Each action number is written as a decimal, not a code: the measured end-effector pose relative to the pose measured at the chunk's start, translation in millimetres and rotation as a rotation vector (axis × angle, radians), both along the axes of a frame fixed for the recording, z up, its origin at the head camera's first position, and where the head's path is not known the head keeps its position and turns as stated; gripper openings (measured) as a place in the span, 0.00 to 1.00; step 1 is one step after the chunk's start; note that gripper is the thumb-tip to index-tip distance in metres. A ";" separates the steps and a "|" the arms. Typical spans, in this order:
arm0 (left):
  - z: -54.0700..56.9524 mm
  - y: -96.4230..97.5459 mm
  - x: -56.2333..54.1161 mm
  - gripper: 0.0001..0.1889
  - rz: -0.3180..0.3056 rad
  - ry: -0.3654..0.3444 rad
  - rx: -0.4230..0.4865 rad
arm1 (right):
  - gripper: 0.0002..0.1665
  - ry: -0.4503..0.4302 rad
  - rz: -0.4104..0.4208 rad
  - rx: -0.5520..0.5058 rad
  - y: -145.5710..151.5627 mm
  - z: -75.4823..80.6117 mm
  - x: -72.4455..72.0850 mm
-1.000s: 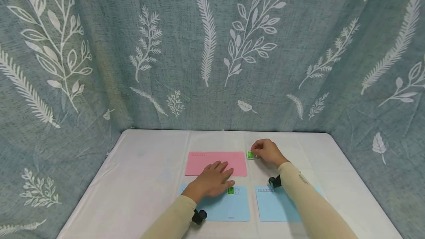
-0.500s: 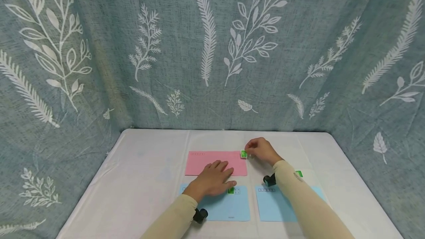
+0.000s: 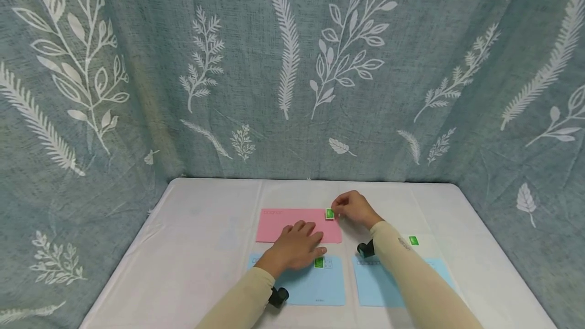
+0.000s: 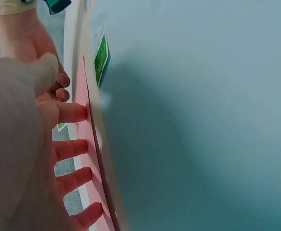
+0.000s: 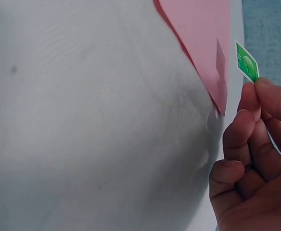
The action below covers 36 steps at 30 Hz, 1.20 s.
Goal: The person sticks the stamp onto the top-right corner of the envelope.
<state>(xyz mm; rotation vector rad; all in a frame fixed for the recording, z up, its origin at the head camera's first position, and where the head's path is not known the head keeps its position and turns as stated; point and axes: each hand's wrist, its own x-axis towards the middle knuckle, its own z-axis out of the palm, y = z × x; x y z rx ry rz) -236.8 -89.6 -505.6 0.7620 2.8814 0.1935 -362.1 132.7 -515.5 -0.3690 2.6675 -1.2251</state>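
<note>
My right hand pinches a green stamp with a white border by one corner, between thumb and index finger. In the right wrist view the stamp is held a little off the pink envelope, near the envelope's corner. From the head view it lies over the upper right of the pink envelope. My left hand is spread, its fingertips resting on the pink envelope's lower part. Beneath that hand is a blue envelope bearing a green stamp at its upper right.
Another blue envelope lies to the right, partly under my right forearm. Beyond it a loose green stamp is on the white tablecloth. A patterned grey-green curtain hangs behind and beside the table.
My right hand has moved left with the stamp, from beside the pink envelope to over its upper right. The loose stamp on the right has come into view. My left hand stays put.
</note>
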 end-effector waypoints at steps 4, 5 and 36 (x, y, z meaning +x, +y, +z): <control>-0.7 0.8 -1.0 0.26 -0.005 0.012 -0.005 | 0.05 0.005 0.018 -0.011 -2.9 1.1 0.2; -0.8 0.8 -1.7 0.26 -0.010 0.013 -0.003 | 0.05 0.006 0.021 -0.011 -3.7 1.6 0.2; -2.3 -0.2 -12.1 0.40 0.008 -0.074 0.015 | 0.05 0.003 -0.015 0.047 -26.5 -3.3 -5.0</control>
